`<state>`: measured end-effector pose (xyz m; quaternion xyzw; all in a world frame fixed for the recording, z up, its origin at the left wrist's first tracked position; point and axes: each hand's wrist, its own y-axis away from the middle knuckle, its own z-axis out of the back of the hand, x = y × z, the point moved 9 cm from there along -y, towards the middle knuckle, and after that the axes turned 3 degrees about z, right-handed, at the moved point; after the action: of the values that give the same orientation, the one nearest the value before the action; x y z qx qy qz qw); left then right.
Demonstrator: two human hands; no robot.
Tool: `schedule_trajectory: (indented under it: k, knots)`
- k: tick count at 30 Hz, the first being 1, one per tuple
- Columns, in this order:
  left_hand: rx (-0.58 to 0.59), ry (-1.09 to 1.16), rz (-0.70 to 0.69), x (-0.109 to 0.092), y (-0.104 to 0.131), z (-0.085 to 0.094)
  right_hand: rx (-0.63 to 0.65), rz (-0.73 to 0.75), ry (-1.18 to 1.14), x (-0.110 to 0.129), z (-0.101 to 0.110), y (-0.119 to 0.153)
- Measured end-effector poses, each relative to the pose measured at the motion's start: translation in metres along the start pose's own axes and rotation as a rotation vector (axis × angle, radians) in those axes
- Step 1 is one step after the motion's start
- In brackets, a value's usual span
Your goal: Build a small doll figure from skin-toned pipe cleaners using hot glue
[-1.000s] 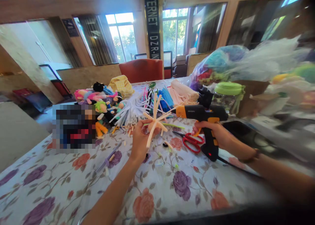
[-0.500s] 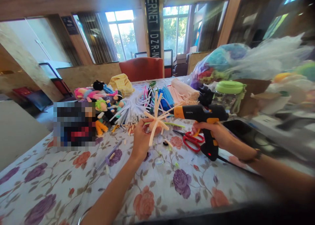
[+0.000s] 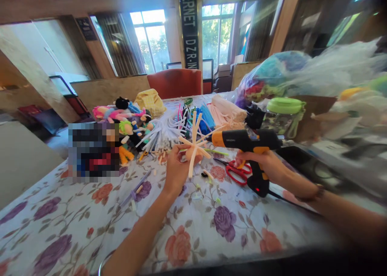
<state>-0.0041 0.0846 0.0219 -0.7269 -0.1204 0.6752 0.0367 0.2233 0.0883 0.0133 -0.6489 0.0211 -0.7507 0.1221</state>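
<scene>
My left hand (image 3: 177, 166) is closed on a bundle of peach pipe cleaners (image 3: 193, 147) whose strands fan out above and below the fingers. My right hand (image 3: 258, 163) grips the handle of a black and orange hot glue gun (image 3: 242, 139), its nozzle pointing left towards the pipe cleaners. Whether the nozzle touches a strand I cannot tell. A small red light glows at the base of the handle. Below the gun's barrel, red-handled scissors (image 3: 237, 173) lie on the table, partly behind my right hand.
Bundles of white pipe cleaners (image 3: 167, 131), blue ones (image 3: 205, 121) and peach ones (image 3: 228, 111) lie behind my hands. Several small dolls (image 3: 121, 117) are piled at left. A green-lidded jar (image 3: 284, 113) and plastic bags (image 3: 326, 66) stand at right. Cut scraps dot the floral tablecloth (image 3: 127, 227).
The whole view has shifted slightly. My left hand and the peach pipe cleaners have turned a little. Both hands keep their hold.
</scene>
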Motion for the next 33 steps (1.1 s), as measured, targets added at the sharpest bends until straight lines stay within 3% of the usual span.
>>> schedule_trajectory:
  k: [24, 33]
  knots:
    - [-0.019, -0.115, -0.082, 0.009, -0.003, 0.003, 0.018, -0.091, 0.102, 0.000, -0.007, 0.008]
    - [-0.020, -0.130, -0.076, 0.009, -0.003, 0.003, 0.054, -0.052, 0.100, 0.008, -0.014, 0.008]
